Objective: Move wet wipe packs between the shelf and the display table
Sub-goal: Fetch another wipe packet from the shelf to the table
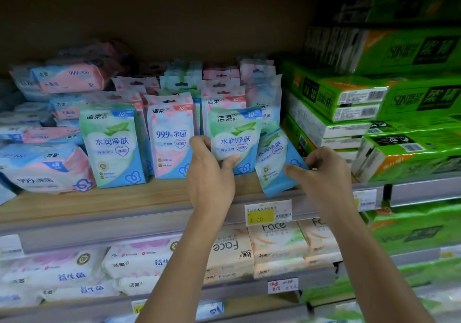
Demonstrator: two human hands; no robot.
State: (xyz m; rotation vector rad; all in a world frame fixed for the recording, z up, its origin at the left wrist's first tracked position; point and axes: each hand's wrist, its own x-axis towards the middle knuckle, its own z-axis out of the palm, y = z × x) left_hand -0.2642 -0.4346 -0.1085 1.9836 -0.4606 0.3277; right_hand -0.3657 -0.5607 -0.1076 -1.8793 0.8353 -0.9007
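Observation:
On the wooden shelf (99, 203) stand rows of small wet wipe packs. My left hand (209, 173) grips an upright green-and-blue pack (234, 133) by its lower left corner, thumb across the front. My right hand (321, 173) pinches a second green-and-blue pack (272, 163), which leans to the right with its bottom edge near the shelf's front lip. Further left stand a pink pack (171, 135) and another green-and-blue pack (112, 145), both upright.
Larger pink-and-blue wipe packs (45, 168) are stacked at the left. Green tissue boxes (374, 113) are piled at the right. A yellow price tag (268, 213) sits on the shelf rail. Face tissue packs (274, 245) fill the shelf below.

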